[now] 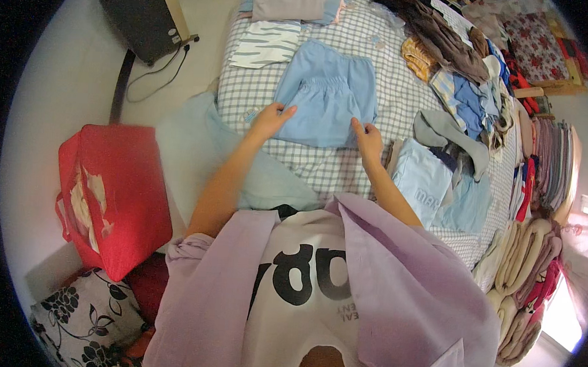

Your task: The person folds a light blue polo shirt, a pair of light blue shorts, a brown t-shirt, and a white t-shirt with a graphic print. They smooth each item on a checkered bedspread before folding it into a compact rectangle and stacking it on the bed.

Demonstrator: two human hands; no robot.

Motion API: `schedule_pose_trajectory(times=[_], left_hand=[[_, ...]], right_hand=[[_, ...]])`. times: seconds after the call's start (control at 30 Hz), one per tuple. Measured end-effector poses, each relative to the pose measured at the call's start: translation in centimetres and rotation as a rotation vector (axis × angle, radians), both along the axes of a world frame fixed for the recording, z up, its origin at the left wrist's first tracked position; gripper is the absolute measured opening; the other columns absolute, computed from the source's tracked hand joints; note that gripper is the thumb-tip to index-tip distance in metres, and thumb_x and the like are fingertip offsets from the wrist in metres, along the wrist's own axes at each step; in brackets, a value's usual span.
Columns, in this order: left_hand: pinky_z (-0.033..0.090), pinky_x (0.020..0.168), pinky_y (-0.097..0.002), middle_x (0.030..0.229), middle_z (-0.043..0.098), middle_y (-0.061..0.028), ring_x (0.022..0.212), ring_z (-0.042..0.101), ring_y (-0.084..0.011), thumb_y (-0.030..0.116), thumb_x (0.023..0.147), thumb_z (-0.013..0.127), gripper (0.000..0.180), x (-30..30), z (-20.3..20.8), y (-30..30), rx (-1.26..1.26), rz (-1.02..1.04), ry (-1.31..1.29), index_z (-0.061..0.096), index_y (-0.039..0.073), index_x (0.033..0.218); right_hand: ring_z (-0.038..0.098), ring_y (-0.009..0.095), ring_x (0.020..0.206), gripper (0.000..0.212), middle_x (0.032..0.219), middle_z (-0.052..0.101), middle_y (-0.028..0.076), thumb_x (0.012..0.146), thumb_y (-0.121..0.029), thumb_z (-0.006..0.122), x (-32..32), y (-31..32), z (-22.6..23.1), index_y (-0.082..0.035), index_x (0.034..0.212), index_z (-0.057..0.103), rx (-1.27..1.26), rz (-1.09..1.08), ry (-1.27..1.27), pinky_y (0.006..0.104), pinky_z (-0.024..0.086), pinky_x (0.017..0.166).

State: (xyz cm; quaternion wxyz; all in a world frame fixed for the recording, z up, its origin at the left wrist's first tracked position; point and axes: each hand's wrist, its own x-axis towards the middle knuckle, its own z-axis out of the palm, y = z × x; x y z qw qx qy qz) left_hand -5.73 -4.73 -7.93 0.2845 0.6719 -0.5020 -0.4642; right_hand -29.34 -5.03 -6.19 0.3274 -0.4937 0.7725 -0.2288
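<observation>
On the checked bedspread (295, 165) in front of me lies a pair of light blue pants (323, 116), partly folded, with a gathered elastic waistband showing. My left hand (272, 121) pinches the pants at their left edge, thumb on top. At the right edge my right hand (368, 141) grips the cloth between thumb and fingers. Just beyond, at the upper left, a white and grey striped cloth (266, 44) lies flat beside the pants. A folded light blue shirt (420, 176) rests to the right of my right hand.
Folded grey clothing (289, 1) is stacked at the far end. Loose clothes (468, 102) and a grey garment (453, 135) cover the right side. A pale blue cloth (210, 140) hangs at the near-left edge. A red storage bag (133, 196) stands left; rolled bedding (523, 259) lies right.
</observation>
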Motion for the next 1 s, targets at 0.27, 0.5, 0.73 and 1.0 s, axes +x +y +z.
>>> schedule_pose_trajectory(times=[0.27, 0.5, 0.73, 1.0], left_hand=[[0.040, 0.059, -0.0336, 0.076, 0.057, -0.0107, 0.066, 0.054, -0.0270, 0.027, 0.078, 0.047, 0.024, -0.9, 1.5, 1.3, -0.417, 0.049, -0.096, 0.051, 0.005, 0.085], [0.040, 0.058, -0.0356, 0.077, 0.057, -0.0118, 0.068, 0.053, -0.0299, 0.028, 0.078, 0.045, 0.025, -1.4, 4.8, -2.6, -0.751, 0.141, -0.169, 0.050, 0.006, 0.088], [0.040, 0.069, -0.0387, 0.083, 0.056, -0.0175, 0.080, 0.052, -0.0342, 0.051, 0.074, 0.036, 0.054, -1.4, 0.4, -7.1, -0.094, 0.254, -0.305, 0.049, 0.003, 0.093], [0.042, 0.065, -0.0389, 0.082, 0.056, -0.0161, 0.078, 0.054, -0.0312, 0.049, 0.074, 0.038, 0.050, -0.5, 1.5, -4.8, 0.009, 0.097, -0.374, 0.056, 0.003, 0.084]], right_hand=[[0.038, 0.011, 0.053, 0.032, 0.057, 0.046, 0.004, 0.070, -0.031, 0.056, -0.5, 3.2, -1.9, 0.001, 0.069, 0.051, -0.233, -0.070, -0.243, 0.0264, 0.032, 0.049], [0.044, 0.018, 0.057, 0.035, 0.062, 0.050, 0.012, 0.070, -0.033, 0.055, 0.1, -1.4, 3.0, 0.001, 0.072, 0.051, -0.544, 0.037, -0.209, 0.0310, 0.036, 0.053], [0.049, 0.019, 0.061, 0.033, 0.064, 0.051, 0.011, 0.073, -0.028, 0.051, -1.7, -8.1, -5.3, 0.004, 0.077, 0.052, -0.159, -0.065, 0.132, 0.0292, 0.039, 0.054], [0.051, 0.036, 0.077, 0.040, 0.079, 0.052, 0.025, 0.074, -0.031, 0.048, -0.4, -5.5, -3.6, 0.008, 0.083, 0.050, -0.226, -0.094, 0.024, 0.0395, 0.040, 0.070]])
